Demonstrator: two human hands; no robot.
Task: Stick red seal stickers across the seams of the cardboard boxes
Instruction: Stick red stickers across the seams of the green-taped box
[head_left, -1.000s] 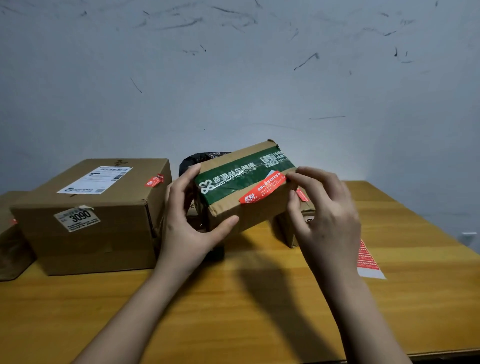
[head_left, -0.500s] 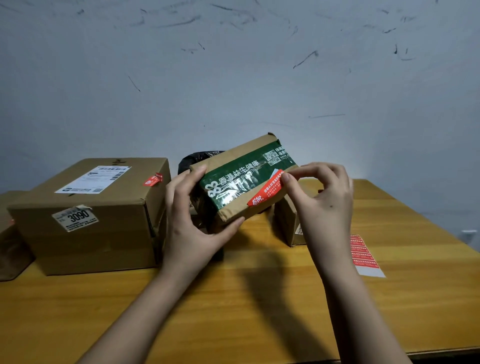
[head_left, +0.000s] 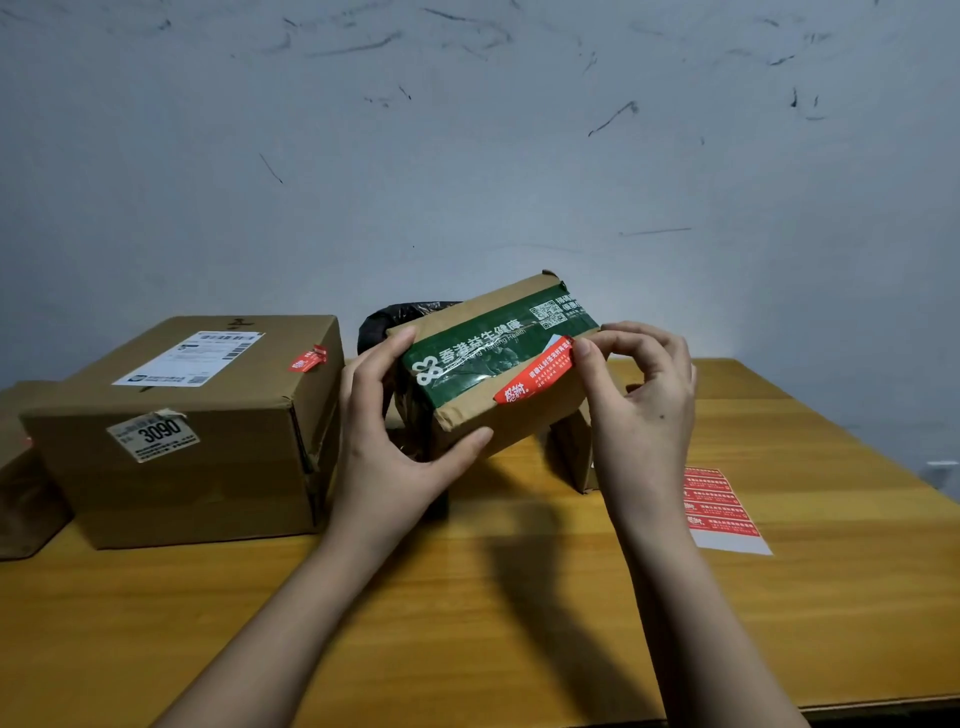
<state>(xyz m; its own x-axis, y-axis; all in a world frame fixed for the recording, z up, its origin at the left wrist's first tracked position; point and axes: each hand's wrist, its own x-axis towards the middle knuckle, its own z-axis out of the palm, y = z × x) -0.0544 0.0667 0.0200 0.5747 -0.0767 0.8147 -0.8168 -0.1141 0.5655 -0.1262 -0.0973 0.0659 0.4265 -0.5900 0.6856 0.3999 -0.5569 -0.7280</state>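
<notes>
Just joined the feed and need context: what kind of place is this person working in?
Probably an improvised parcel-packing spot, not a warehouse: a plain wooden table against a scuffed wall, labelled shipping boxes like the large box, and a sheet of red seal stickers.

Your view is dim and even, with a cool grey cast on the wall (head_left: 467, 156) and warmer tones on the table (head_left: 519, 623). Light falls from above and slightly behind you: your arms throw soft dark shadows forward across the wood. A faint sheen shows on the green tape (head_left: 483, 358). Detail is soft throughout, and the wide lens bows the table edges.
</notes>
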